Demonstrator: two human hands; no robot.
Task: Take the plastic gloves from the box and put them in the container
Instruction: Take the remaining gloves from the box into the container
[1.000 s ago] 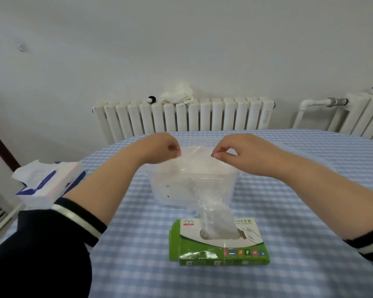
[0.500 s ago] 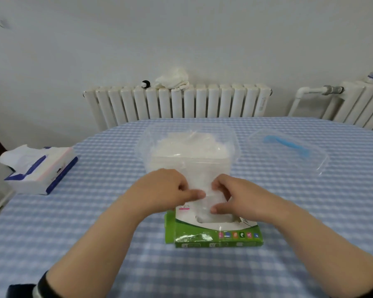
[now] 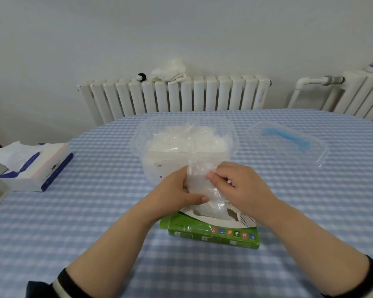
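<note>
A green and white glove box lies on the table in front of me, its oval top slot showing clear film. Above that slot a thin clear plastic glove stands pulled up between both hands. My left hand pinches its left side with thumb and fingers. My right hand pinches its right side. Just behind them stands the clear plastic container, open at the top, holding a heap of crumpled clear gloves. A strip of film rises from my hands toward that heap.
The container's clear lid with a blue handle lies to the right. A tissue box sits at the table's left edge. The blue checked tablecloth covers the round table. White radiators line the wall behind.
A second ago both hands were up over the container with a glove stretched between them. They have come down to the box slot and now pinch a glove just above it.
</note>
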